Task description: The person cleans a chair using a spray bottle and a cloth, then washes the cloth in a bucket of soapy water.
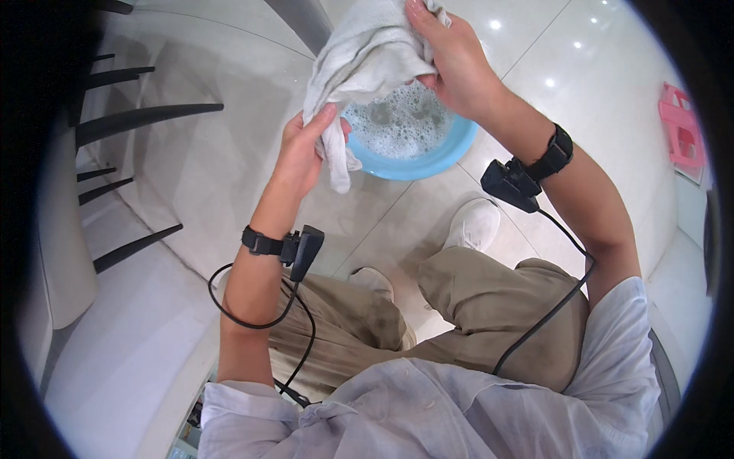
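A crumpled white cloth (373,57) hangs between my two hands, above a light blue basin (407,167) on the floor. Foamy water (401,123) fills the visible part of the basin. My left hand (307,146) grips the lower left end of the cloth, and a twisted tail of fabric dangles below the fingers beside the basin's rim. Higher up, my right hand (459,63) pinches the cloth's right edge between thumb and fingers. The top of the cloth runs out of the picture, and the fabric hides the basin's far side.
Dark chair legs (149,117) reach in from the left, by a pale seat (66,229). A grey post (301,23) stands behind the cloth. At the far right is a pink plastic stool (682,126). My shoes (473,221) rest on the tiled floor near the basin.
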`<state>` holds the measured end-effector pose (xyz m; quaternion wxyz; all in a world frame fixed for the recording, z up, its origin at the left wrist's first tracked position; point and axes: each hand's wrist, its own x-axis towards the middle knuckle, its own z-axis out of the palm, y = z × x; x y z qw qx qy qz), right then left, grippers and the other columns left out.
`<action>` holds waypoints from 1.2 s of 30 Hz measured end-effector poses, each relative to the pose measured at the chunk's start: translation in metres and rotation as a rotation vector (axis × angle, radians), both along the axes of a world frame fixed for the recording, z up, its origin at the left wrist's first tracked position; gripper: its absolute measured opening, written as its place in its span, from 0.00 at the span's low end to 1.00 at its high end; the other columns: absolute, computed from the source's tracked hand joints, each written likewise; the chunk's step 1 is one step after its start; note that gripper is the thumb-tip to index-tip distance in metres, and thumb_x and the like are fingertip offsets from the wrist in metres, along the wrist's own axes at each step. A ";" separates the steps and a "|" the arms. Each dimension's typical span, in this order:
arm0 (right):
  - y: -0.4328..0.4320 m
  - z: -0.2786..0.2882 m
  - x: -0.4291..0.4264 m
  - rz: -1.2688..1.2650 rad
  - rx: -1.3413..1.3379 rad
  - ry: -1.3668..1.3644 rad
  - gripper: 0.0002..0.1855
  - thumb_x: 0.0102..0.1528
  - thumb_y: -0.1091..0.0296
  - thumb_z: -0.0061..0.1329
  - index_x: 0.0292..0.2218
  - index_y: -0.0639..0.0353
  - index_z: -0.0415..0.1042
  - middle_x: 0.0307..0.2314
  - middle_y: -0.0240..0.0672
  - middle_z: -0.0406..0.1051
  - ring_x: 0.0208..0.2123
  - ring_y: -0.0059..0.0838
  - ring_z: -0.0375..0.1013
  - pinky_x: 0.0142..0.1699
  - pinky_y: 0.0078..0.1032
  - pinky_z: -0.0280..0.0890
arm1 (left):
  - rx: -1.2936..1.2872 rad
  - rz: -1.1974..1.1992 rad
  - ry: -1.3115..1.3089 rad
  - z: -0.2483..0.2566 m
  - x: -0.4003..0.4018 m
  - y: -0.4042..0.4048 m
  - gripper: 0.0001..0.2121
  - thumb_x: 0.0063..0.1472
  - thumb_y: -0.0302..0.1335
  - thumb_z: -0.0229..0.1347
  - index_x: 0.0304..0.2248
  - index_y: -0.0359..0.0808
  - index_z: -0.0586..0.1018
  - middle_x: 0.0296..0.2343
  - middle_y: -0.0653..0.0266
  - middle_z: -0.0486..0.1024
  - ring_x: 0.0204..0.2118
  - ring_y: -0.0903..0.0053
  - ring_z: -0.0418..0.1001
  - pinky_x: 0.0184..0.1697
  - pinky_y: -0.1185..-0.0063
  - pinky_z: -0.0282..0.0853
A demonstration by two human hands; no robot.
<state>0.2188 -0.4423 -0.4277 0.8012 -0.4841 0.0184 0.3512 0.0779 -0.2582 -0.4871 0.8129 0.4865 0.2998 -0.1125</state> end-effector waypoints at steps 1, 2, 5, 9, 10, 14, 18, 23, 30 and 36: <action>0.005 0.015 -0.002 -0.077 0.094 0.006 0.16 0.57 0.61 0.44 0.38 0.67 0.69 0.30 0.38 0.73 0.31 0.29 0.74 0.37 0.24 0.70 | 0.032 -0.090 -0.039 0.005 0.001 -0.001 0.16 0.61 0.34 0.50 0.40 0.29 0.72 0.29 0.58 0.75 0.30 0.73 0.74 0.36 0.76 0.70; -0.002 0.013 0.004 0.012 0.093 -0.013 0.19 0.58 0.58 0.46 0.41 0.68 0.68 0.34 0.40 0.73 0.34 0.30 0.74 0.40 0.27 0.70 | 0.014 -0.125 -0.097 0.012 0.000 -0.002 0.18 0.62 0.39 0.49 0.39 0.28 0.73 0.27 0.58 0.76 0.29 0.74 0.74 0.34 0.77 0.71; -0.006 0.027 0.014 0.207 0.025 -0.075 0.20 0.55 0.60 0.49 0.43 0.68 0.68 0.33 0.39 0.73 0.34 0.30 0.74 0.39 0.26 0.70 | -0.039 -0.280 -0.207 0.039 -0.001 0.008 0.22 0.65 0.43 0.41 0.42 0.27 0.70 0.30 0.56 0.75 0.33 0.72 0.74 0.39 0.73 0.70; -0.007 0.013 0.015 0.323 -0.098 -0.215 0.24 0.54 0.55 0.50 0.47 0.64 0.67 0.36 0.36 0.72 0.36 0.24 0.72 0.42 0.22 0.68 | 0.205 -0.142 -0.137 0.068 -0.004 -0.002 0.16 0.59 0.26 0.53 0.44 0.26 0.70 0.36 0.58 0.76 0.35 0.74 0.75 0.39 0.77 0.71; -0.005 0.008 0.015 0.399 -0.177 -0.315 0.24 0.53 0.57 0.52 0.46 0.65 0.67 0.37 0.37 0.72 0.37 0.25 0.72 0.43 0.22 0.67 | 0.213 -0.139 -0.137 0.069 -0.008 0.001 0.16 0.59 0.26 0.53 0.44 0.26 0.70 0.36 0.58 0.76 0.35 0.74 0.75 0.39 0.77 0.71; -0.007 0.002 0.019 0.602 -0.327 -0.386 0.25 0.51 0.58 0.55 0.45 0.65 0.68 0.38 0.37 0.72 0.39 0.26 0.72 0.46 0.23 0.64 | 0.304 0.085 -0.297 0.074 -0.022 0.025 0.17 0.56 0.21 0.56 0.45 0.27 0.71 0.38 0.61 0.75 0.39 0.78 0.73 0.43 0.81 0.68; -0.006 0.007 0.020 0.543 -0.233 -0.448 0.25 0.51 0.56 0.55 0.45 0.65 0.68 0.37 0.36 0.72 0.39 0.24 0.72 0.46 0.23 0.65 | 0.720 -0.049 -0.249 0.101 -0.029 0.038 0.16 0.53 0.20 0.59 0.42 0.28 0.73 0.36 0.62 0.76 0.38 0.82 0.72 0.40 0.84 0.67; 0.018 0.034 0.010 0.573 0.001 -0.305 0.27 0.51 0.59 0.55 0.48 0.66 0.65 0.39 0.35 0.71 0.42 0.24 0.71 0.48 0.23 0.65 | 0.784 -0.199 -0.046 0.113 -0.033 0.063 0.12 0.55 0.23 0.58 0.39 0.29 0.75 0.33 0.64 0.76 0.35 0.84 0.72 0.37 0.85 0.66; 0.020 0.037 -0.001 0.700 -0.067 -0.349 0.32 0.46 0.68 0.59 0.51 0.63 0.62 0.43 0.37 0.68 0.47 0.26 0.67 0.52 0.23 0.62 | 0.779 0.376 -0.227 0.095 -0.030 0.096 0.10 0.61 0.29 0.53 0.36 0.29 0.77 0.32 0.69 0.75 0.34 0.88 0.70 0.38 0.87 0.64; 0.015 0.036 0.011 0.825 -0.080 -0.296 0.31 0.47 0.65 0.58 0.50 0.63 0.63 0.44 0.36 0.68 0.47 0.27 0.67 0.53 0.23 0.61 | 0.776 -0.022 -0.273 0.103 -0.044 0.099 0.07 0.59 0.27 0.55 0.33 0.30 0.78 0.30 0.68 0.76 0.33 0.88 0.71 0.38 0.87 0.64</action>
